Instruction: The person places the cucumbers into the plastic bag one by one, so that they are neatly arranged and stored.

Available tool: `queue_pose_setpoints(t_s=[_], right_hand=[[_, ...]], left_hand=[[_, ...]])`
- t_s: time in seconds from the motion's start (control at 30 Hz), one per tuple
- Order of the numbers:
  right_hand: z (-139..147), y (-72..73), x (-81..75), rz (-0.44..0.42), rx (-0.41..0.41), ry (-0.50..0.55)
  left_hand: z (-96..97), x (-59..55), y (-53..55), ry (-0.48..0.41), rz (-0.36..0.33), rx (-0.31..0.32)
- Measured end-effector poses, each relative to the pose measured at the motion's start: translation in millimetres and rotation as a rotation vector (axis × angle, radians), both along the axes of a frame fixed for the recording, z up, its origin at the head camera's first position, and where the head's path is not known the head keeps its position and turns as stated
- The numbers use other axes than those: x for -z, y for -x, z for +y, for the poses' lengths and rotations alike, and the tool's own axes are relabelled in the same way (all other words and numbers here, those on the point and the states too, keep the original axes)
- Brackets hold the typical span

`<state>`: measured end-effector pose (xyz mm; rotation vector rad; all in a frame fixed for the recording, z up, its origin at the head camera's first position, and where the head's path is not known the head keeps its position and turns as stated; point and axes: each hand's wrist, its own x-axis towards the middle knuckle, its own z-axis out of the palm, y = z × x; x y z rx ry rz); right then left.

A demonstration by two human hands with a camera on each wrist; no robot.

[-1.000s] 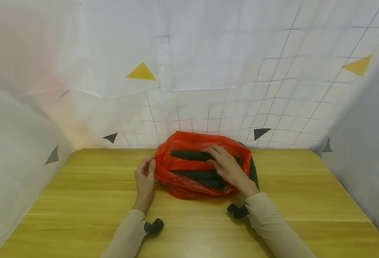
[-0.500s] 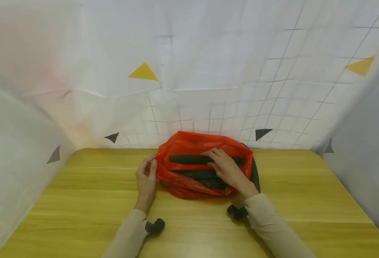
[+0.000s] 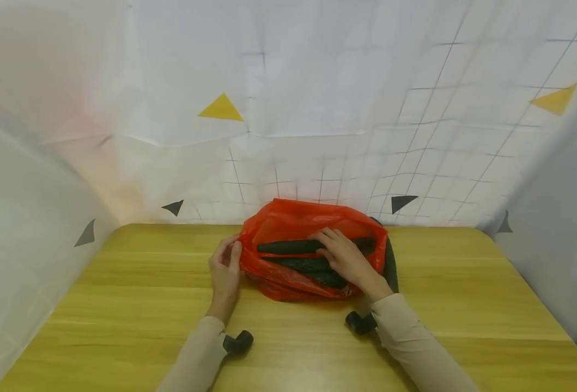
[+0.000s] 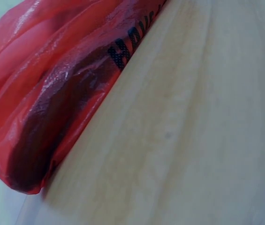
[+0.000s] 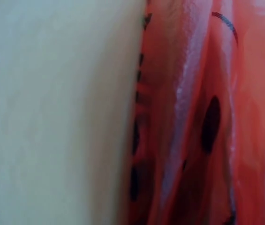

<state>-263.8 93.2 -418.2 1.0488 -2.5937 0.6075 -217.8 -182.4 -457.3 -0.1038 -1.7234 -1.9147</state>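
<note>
Fingers of the left hand (image 3: 225, 267) pinch the left edge of the red plastic bag (image 3: 288, 218), which lies centre frame on the wooden table (image 3: 121, 305). Inside its mouth the right hand (image 3: 348, 260) curls over dark cucumbers (image 3: 288, 247). Only the left wrist view shows black print on the bag (image 4: 123, 49). Behind hangs a white grid-patterned cloth (image 3: 415, 109).
</note>
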Motion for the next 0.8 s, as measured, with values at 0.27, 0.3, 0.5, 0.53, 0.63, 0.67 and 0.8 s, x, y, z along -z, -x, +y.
queue_pose_setpoints(t_s=[0.27, 0.3, 0.5, 0.53, 0.63, 0.67, 0.8], right_hand=[[-1, 1.7, 5.1, -0.001, 0.009, -0.008], [-2, 1.7, 5.6, -0.005, 0.01, -0.009], [-3, -0.2, 5.9, -0.012, 0.018, -0.001], [-4, -0.6, 5.9, -0.009, 0.019, 0.001], [-5, -1.2, 5.8, -0.002, 0.024, 0.005], [-5, -1.3, 5.8, 0.0, 0.027, 0.004], [-6, -1.6, 5.2, 0.001, 0.036, -0.003]], left_hand=[[3.3, -14.4, -8.2, 0.01, 0.012, 0.012], [4.0, -17.1, -10.1, 0.011, 0.009, 0.014], [5.3, -23.7, -15.1, 0.031, -0.029, 0.006], [5.2, -23.8, -15.3, 0.033, -0.035, 0.005], [4.9, -23.5, -15.8, 0.037, -0.049, 0.004], [4.8, -23.6, -16.0, 0.036, -0.052, 0.005], [4.6, -24.0, -16.5, 0.038, -0.055, 0.004]])
